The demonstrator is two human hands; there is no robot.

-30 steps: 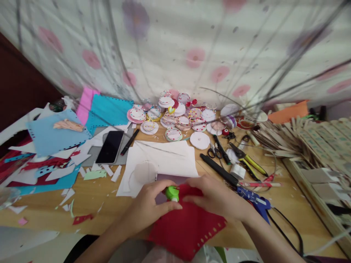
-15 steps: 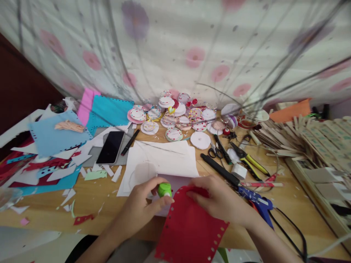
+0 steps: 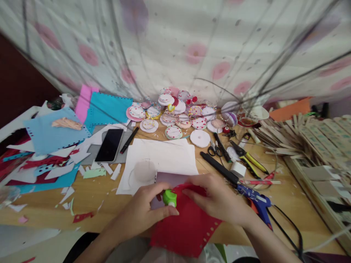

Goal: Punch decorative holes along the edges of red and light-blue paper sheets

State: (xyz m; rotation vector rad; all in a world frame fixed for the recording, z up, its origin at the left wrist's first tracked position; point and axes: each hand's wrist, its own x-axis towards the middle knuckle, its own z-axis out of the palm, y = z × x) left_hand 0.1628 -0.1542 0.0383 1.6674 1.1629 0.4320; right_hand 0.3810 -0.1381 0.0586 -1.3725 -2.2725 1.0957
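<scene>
My left hand [image 3: 137, 208] is closed round a small green craft punch [image 3: 170, 197], thumb below and fingers above. A red sheet [image 3: 183, 228] with a row of small punched holes along its edges hangs over the table's front edge. My right hand [image 3: 219, 199] pinches the sheet's upper part between thumb and fingers. The punch sits at the sheet's upper left edge; whether the edge is inside its slot I cannot tell. Behind both hands lie white paper sheets [image 3: 164, 155], with a pale round disc [image 3: 144, 171] on them.
Decorated paper discs [image 3: 172, 132] are heaped at the back. Left are a phone [image 3: 109, 145], a black pen [image 3: 129, 140] and paper scraps [image 3: 59, 173]. Right are scissors [image 3: 214, 149], yellow-handled pliers [image 3: 251, 162], a blue glue gun [image 3: 257, 202] with its cord, and wooden sticks [image 3: 274, 137].
The green punch has moved right and slightly down, against the red sheet's edge. The sheet's lower part has swung a little to the left and up.
</scene>
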